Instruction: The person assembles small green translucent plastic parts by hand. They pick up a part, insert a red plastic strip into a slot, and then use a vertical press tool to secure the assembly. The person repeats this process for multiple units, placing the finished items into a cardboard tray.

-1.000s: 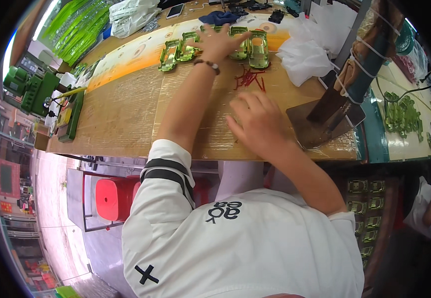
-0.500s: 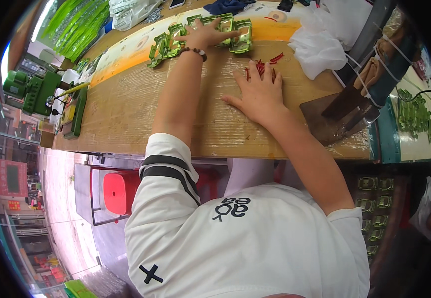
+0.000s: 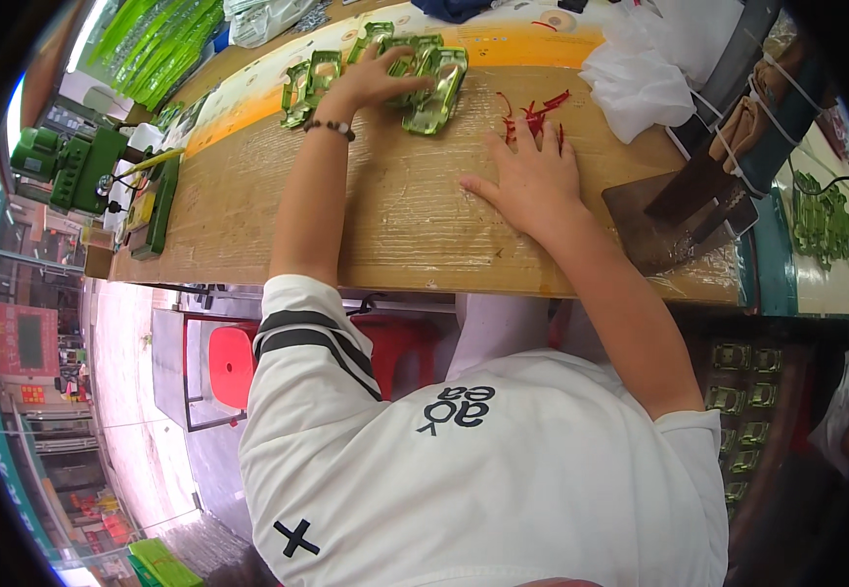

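While the brown table (image 3: 239,210) spans the upper half of the view, an orange-and-white sheet (image 3: 513,51) runs along its far part. At the left end stands a green machine (image 3: 72,168); toward the right end a dark post rises from a metal plate (image 3: 640,220). A red stool (image 3: 233,368) sits below the table's near edge, on the person's left. White wrap (image 3: 635,86) lies crumpled at the far right, just beside the post.

The left hand (image 3: 378,82) reaches over the green shells (image 3: 432,110), its fingers spread above and against them, closed around none. The right hand (image 3: 536,184) is open too, palm down on the tabletop, fingers fanned, holding nothing.

The shells form a slanting row at the far side, partly on the sheet; the rightmost tilts and reaches down onto bare brown tabletop. Thin red strips (image 3: 539,115) lie in a small pile by the right fingertips. Smallest is a dark beaded bracelet (image 3: 330,127) around the left wrist.
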